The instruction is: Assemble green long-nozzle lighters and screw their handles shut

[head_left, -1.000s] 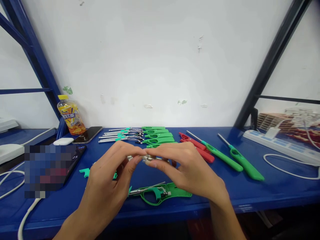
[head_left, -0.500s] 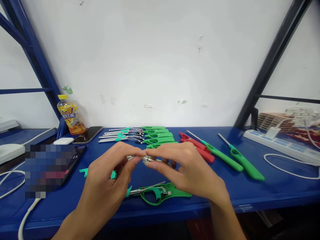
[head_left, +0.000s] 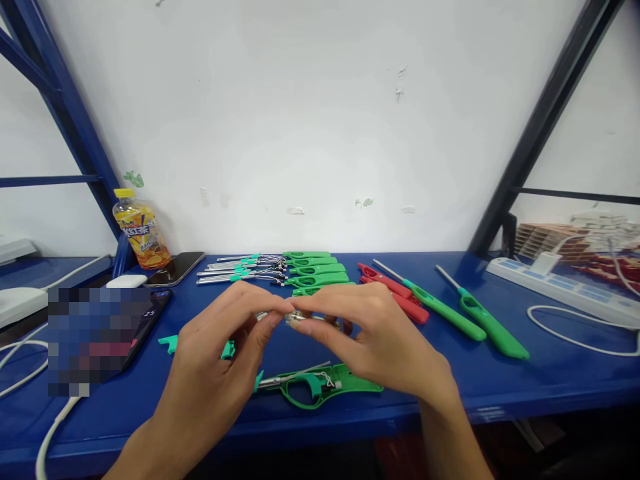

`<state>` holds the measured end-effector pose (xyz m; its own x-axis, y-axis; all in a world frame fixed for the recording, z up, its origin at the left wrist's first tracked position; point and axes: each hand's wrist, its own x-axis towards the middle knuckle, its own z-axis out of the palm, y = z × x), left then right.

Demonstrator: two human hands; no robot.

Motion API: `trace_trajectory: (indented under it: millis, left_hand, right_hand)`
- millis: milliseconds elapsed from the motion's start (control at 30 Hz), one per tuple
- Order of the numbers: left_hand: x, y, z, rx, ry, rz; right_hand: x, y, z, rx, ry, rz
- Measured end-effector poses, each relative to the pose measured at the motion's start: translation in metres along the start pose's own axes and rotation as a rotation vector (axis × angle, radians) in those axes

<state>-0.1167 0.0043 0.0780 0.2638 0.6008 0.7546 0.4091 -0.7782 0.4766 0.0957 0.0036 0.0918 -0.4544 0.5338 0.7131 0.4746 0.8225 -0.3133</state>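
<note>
Over the table's front, my left hand [head_left: 220, 360] and my right hand [head_left: 370, 333] meet fingertip to fingertip. A small silvery metal part [head_left: 294, 319] is pinched between my right thumb and fingers. My left thumb and forefinger are pressed together beside it; a bit of metal shows there, mostly covered. Below lies an opened green lighter half-shell [head_left: 355, 381] with a metal tube [head_left: 273, 383], a teal trigger [head_left: 315, 383] and white wires in it. Teal plastic pieces [head_left: 170, 344] lie partly behind my left hand.
Several metal lighter tubes with wires [head_left: 225, 277] and green shells [head_left: 317, 270] are lined up at the back. Red shells [head_left: 413, 310] and two green lighters [head_left: 493, 330] lie right, near a power strip [head_left: 560, 287]. Left are phones [head_left: 177, 269] and a bottle [head_left: 143, 230].
Both hands hold nearly the same pose, fingertips together at the metal part. The view has shifted very slightly; nothing on the table has moved.
</note>
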Motion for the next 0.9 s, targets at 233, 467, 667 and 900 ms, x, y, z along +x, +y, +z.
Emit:
trace_trajectory:
  millis: [233,467,667,900]
  left_hand:
    - [-0.0004,-0.0013,-0.0002,-0.019,-0.028,0.0]
    - [-0.0021,-0.0045,-0.0013,-0.067,-0.06,-0.008]
    - [-0.0013,-0.002,-0.0017,-0.069,-0.071,-0.002]
    - [0.0,-0.0032,-0.0002,-0.05,-0.082,-0.007]
  right_hand:
    - [0.0005,0.0008,0.0001,-0.009,0.002,-0.009]
    - [0.0002,0.0015,0.0004,0.001,0.002,-0.002]
    - [0.0012,0.0012,0.0004,0.002,0.007,0.001]
    - [0.0003,0.002,0.0005,-0.029,-0.022,0.021]
